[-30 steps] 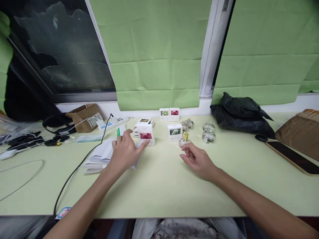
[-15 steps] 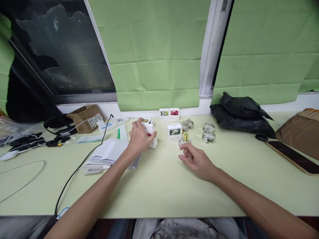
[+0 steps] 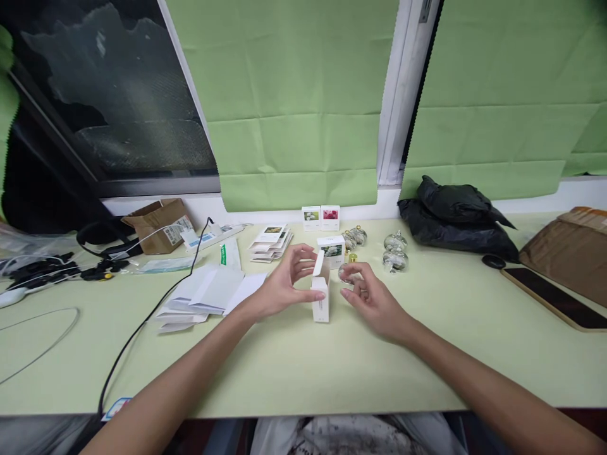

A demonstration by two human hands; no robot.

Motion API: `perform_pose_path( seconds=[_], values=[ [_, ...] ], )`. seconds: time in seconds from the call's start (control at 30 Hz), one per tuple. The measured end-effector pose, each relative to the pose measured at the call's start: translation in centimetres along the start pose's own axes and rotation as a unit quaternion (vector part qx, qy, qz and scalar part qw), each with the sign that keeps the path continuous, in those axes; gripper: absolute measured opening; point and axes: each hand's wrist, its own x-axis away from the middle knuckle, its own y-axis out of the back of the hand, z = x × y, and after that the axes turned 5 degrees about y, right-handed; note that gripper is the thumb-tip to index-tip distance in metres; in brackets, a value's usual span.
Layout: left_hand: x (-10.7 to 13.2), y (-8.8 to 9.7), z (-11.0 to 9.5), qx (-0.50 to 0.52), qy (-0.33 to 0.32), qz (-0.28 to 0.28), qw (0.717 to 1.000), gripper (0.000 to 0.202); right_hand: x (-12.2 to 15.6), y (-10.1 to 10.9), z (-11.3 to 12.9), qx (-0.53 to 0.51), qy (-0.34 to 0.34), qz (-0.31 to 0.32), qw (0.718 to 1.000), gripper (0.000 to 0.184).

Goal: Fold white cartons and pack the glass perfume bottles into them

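My left hand [image 3: 287,285] grips a small white cardboard box [image 3: 321,308] from its left side, thumb on the near face. The box is upright, and its top flap stands up. Just to its right hovers my right hand [image 3: 377,300], fingers loosely curled and apart, holding nothing. Partly hidden behind those fingers is a small glass bottle with a gold cap [image 3: 351,258]. Behind the held box stands another white box with a flower picture [image 3: 332,251]. A stack of flattened picture boxes [image 3: 270,243] lies beyond my left hand.
Two picture boxes [image 3: 321,217] stand at the back by the wall. Several round glass bottles [image 3: 395,259] are right of centre. Folded white papers [image 3: 202,294] and a black cable [image 3: 152,316] lie left; black plastic bags [image 3: 455,218] and a phone [image 3: 552,297] lie right.
My left hand has come from the stack of flattened boxes toward me and to the right, bringing a white box, now upright with its flap raised. My right hand has barely moved.
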Motion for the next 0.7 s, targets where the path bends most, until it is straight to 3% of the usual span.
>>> perform_pose_path(
  seconds=[0.13,0.3,0.37,0.5,0.6,0.7],
  values=[
    [-0.3,-0.1,0.2,0.090,0.044,0.094,0.990,0.072,-0.1,-0.3,0.0,-0.057,-0.002,0.014,0.998,0.041],
    [-0.3,0.4,0.0,0.094,0.078,0.119,0.985,0.060,-0.4,-0.4,-0.6,-0.074,0.005,-0.018,0.997,0.049],
    [-0.1,0.4,0.2,0.069,0.057,0.088,0.992,0.052,-0.5,-0.2,-0.6,-0.046,0.011,-0.021,0.999,0.041],
    [0.5,-0.5,1.0,-0.013,-0.005,-0.030,0.999,0.054,-0.6,-0.1,-0.7,0.039,0.021,-0.041,0.998,0.026],
    [1.0,-1.5,1.9,-0.078,-0.063,-0.107,0.989,0.051,-0.5,-0.1,-1.0,0.058,0.013,-0.036,0.998,0.029],
    [1.3,-2.1,2.5,-0.145,-0.121,-0.134,0.973,0.037,-0.3,-0.1,-1.6,0.039,0.006,-0.047,0.998,0.040]
  ],
)
